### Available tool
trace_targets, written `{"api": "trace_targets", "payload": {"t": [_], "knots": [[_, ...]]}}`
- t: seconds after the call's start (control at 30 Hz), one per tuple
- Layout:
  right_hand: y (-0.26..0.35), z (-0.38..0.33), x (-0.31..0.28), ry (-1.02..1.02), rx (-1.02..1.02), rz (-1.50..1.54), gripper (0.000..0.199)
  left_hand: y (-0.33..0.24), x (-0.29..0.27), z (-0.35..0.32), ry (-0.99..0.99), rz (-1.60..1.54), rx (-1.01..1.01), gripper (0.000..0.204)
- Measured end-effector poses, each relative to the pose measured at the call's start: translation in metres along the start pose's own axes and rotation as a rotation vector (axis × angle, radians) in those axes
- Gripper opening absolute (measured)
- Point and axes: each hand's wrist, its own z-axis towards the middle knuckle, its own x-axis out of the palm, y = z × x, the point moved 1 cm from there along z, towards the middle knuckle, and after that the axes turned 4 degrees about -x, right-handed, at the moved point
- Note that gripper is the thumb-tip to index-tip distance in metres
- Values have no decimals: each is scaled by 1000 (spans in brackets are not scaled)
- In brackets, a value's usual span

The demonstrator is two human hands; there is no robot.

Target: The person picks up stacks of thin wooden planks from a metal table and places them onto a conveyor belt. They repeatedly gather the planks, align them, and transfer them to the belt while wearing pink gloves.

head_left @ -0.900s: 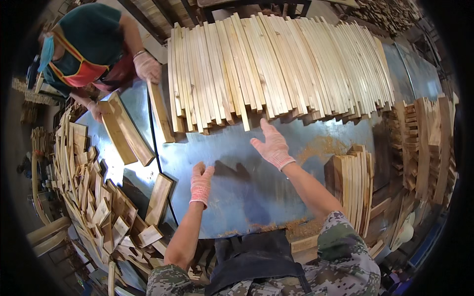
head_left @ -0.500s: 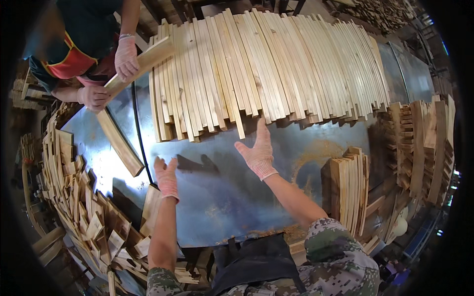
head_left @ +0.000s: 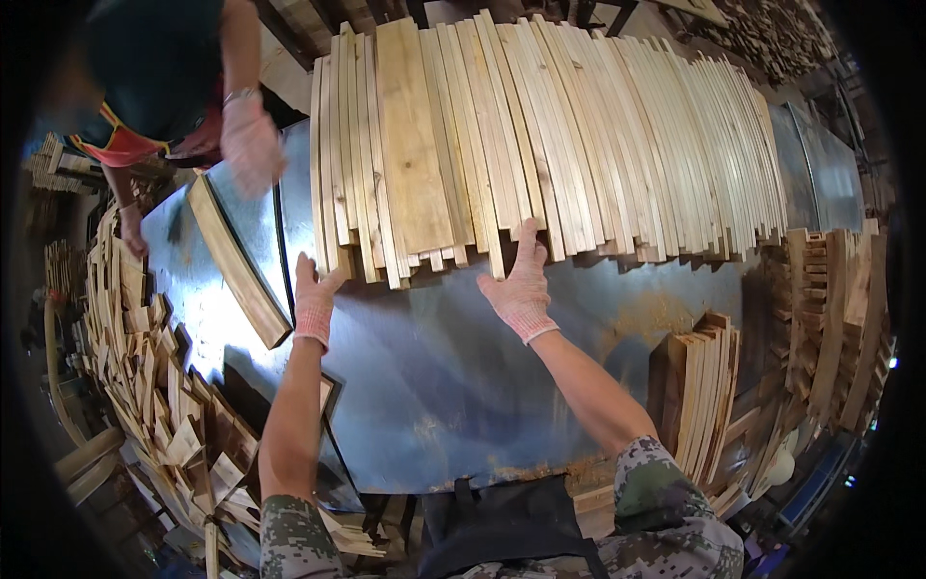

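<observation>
A long row of pale wooden strips [head_left: 598,145], mostly standing on edge side by side, spans the far part of the metal table [head_left: 434,386]. One wide board [head_left: 413,145] lies flat on top of the row toward its left. My left hand [head_left: 314,301], in a pinkish knit glove, has its fingers apart beside the row's near left corner; it holds nothing. My right hand [head_left: 523,285], gloved alike, is spread with its fingertips at the near ends of the strips, by one that juts out. Whether those fingertips press on the wood I cannot tell.
A co-worker's gloved hand [head_left: 253,150] is blurred at the upper left. A single board [head_left: 236,261] lies across the table seam. Jumbled offcuts [head_left: 174,415] pile up at left. A bundle of strips [head_left: 704,396] stands at near right, with stacked timber [head_left: 830,309] beyond.
The co-worker's board has left their hands, and a wide board now lies on the row. Their hands have parted. My left hand has moved up to the row's corner; my right stays near the strip ends.
</observation>
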Motion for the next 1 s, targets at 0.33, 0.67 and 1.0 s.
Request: {"api": "trace_targets", "payload": {"t": [0.33, 0.67, 1.0], "knots": [[-7, 10, 9, -136, -58, -27, 119, -91, 40, 4, 180, 389, 27, 60], [-158, -209, 27, -183, -254, 24, 104, 50, -8, -222, 337, 349, 141, 47], [-313, -451, 26, 174, -226, -134, 116, 210, -95, -500, 328, 298, -94, 98]]}}
